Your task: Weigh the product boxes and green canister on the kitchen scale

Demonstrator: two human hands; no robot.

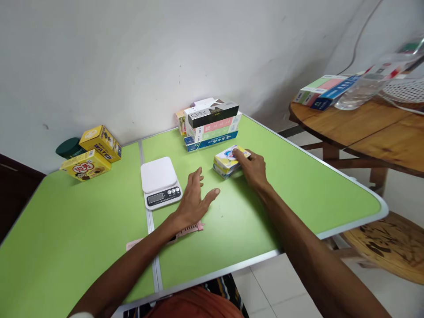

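My right hand grips a small yellow-and-white box, its thumb over the top and its other fingers on the far right side. Directly beneath that box shows another small box, partly hidden. To the left, my left hand hovers over the table with fingers apart and nothing in them. Beside it lies a white digital kitchen scale with a bare platform and a dark display. A watch with a pink strap rests on the table, its middle covered by my left forearm.
Against the wall is a stack of flat boxes, a black one on top. Two yellow boxes and a dark green round lid are at the back left of the green folding table. A wooden table on the right bears boxes and a plastic bottle.
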